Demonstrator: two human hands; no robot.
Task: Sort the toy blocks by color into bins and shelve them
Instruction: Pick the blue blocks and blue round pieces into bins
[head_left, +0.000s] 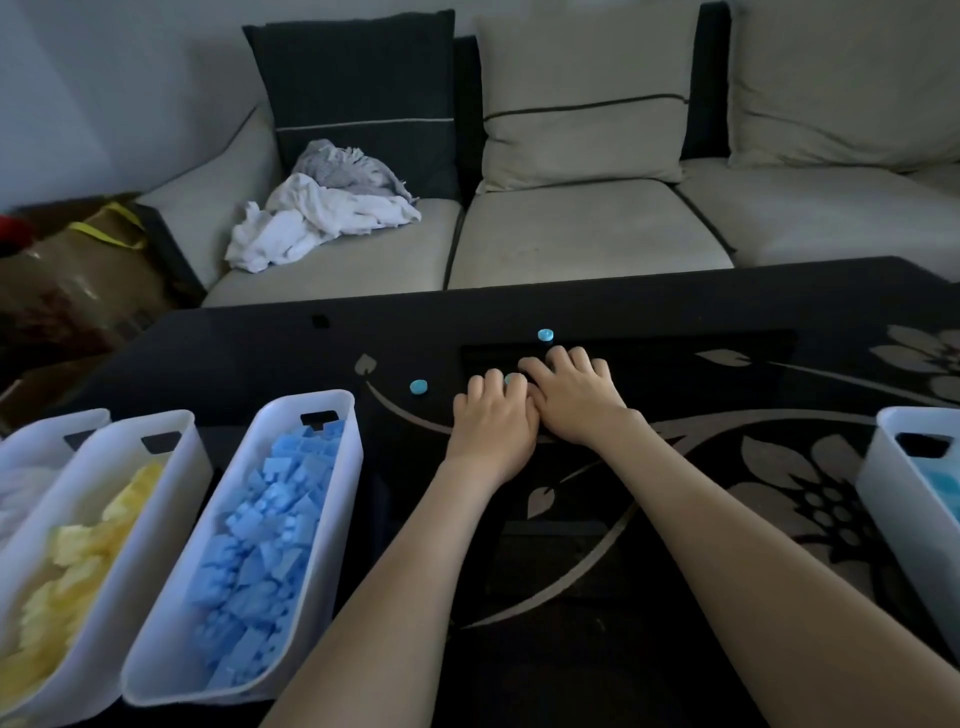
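Three discs (418, 387), four bins (344, 519), left hand (492, 423), right hand (574, 397)

Tabletop (727, 322) rt of blue-block bin (349, 452): open lane till far-rt bin (883, 483), small discs (418, 387) there. Yellow-block bin (182, 467) blocks its left.

I am counting four white bins: the far-left bin (31, 441), the yellow bin (200, 457), the blue bin (354, 441) and the right bin (883, 467). I am seeing three loose light-blue pieces: the far round piece (545, 334), the left round piece (418, 387) and the middle round piece (514, 379). Two hands are showing, the left hand (493, 421) and the right hand (576, 395). Three back cushions are sitting behind: one dark cushion (358, 93), a middle beige cushion (582, 93) and a right beige cushion (841, 78).
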